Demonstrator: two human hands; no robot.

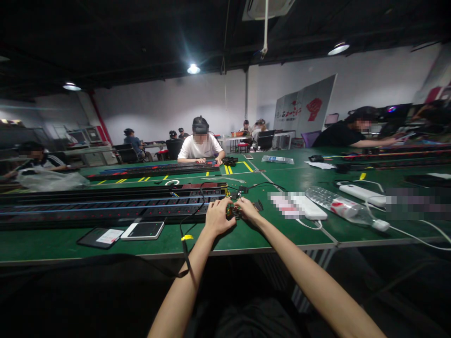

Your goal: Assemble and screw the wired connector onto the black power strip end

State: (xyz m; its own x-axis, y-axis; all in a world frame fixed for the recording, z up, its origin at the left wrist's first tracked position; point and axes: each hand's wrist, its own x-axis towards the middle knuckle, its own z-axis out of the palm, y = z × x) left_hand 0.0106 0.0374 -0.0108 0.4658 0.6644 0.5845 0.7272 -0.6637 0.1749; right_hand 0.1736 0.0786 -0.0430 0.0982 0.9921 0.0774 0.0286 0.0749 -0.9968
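Note:
My left hand (219, 217) and my right hand (247, 209) meet over a small electronic assembly (231, 211) with a dark circuit board and coloured parts, which both hands grip at its edges. My fingers hide much of it. A thin black cable (192, 206) loops from near the hands towards the table's front edge and carries a yellow tag (187, 237). A long black power strip unit (105, 207) with blue and red lines lies just left of my left hand, on the green workbench (176, 246).
A white power bank (310, 207) and a plastic water bottle (334, 206) lie to the right, with white cables nearby. Two flat dark-screened devices (143, 230) sit front left. A co-worker in a white shirt (200, 147) works across the bench at another strip.

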